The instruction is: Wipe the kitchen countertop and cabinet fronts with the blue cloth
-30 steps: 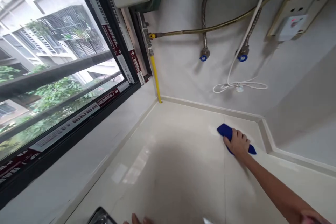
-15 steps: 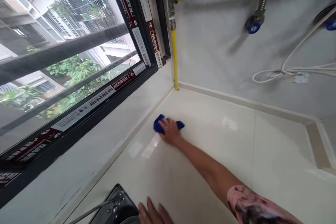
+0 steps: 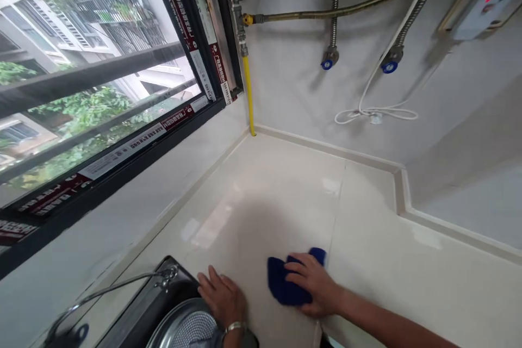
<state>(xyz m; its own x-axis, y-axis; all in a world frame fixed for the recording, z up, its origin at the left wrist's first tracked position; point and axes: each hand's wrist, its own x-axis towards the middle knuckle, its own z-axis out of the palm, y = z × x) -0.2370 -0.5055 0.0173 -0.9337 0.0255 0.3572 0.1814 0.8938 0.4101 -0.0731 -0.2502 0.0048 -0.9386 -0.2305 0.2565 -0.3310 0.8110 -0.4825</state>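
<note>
A dark blue cloth (image 3: 287,281) lies bunched on the glossy cream countertop (image 3: 228,185). My right hand (image 3: 316,283) presses it down, fingers curled over its right side. To the left, my left hand (image 3: 223,294) rests on the countertop with fingers spread and holds nothing; a metal band circles its wrist. Close beside that hand is a dark sink (image 3: 134,312), partly cut off by the lower edge of the view. A round perforated metal piece (image 3: 193,330) shows in it, and a chrome faucet (image 3: 118,285) reaches across its far side.
A black-framed window (image 3: 142,157) runs along the left. A yellow pipe (image 3: 249,95) meets the countertop at the far corner. Blue-capped valves (image 3: 390,67), a coiled white cable (image 3: 377,113) and a socket (image 3: 483,13) are on the back wall. A raised lip (image 3: 322,147) edges the countertop.
My right hand has drawn the blue cloth from the far corner back toward me and to the right. More of my left hand shows, and the view has turned rightward.
</note>
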